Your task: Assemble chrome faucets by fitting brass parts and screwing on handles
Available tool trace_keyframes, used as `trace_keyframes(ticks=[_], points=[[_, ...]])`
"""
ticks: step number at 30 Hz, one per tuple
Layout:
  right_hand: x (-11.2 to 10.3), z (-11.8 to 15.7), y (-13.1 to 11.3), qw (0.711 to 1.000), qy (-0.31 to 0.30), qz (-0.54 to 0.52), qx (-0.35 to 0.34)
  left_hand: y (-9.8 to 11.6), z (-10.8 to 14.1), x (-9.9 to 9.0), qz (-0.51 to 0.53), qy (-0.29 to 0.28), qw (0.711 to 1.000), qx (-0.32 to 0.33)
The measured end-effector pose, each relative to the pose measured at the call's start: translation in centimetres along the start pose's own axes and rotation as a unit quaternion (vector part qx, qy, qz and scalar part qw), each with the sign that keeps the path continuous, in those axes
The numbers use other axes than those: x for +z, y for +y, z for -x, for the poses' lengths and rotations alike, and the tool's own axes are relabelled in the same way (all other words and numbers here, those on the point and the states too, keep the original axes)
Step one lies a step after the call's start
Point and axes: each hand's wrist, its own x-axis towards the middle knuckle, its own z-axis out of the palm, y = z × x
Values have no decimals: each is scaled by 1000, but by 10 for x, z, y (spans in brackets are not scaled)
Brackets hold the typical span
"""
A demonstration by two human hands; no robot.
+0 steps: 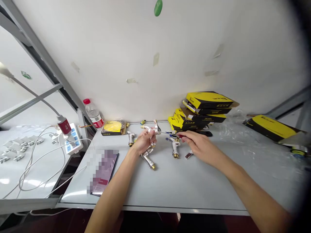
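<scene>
My left hand grips a chrome trigger spray gun above the grey table. My right hand pinches a small red-handled screwdriver, whose thin shaft reaches toward the held gun. Its tip looks close to the gun, but contact cannot be judged. Three similar chrome-and-brass spray guns lie below my hands. A small metal part rests near my right hand, and tiny blue pieces sit on the table.
Yellow-and-black boxes are stacked at the back, with another at right. A water bottle and yellow packet stand back left. A power strip, white cables and a pixelated flat item lie left. The table's front edge is close.
</scene>
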Motion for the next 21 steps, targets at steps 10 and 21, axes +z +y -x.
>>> trace_keyframes(ticks=[10, 21], points=[[-6, -1, -10, 996, -57, -32, 58, 2, 1, 4, -11, 7, 1000, -9], [-14, -2, -14, 990, -131, -11, 45, 2, 1, 3, -13, -1, 1000, -6]])
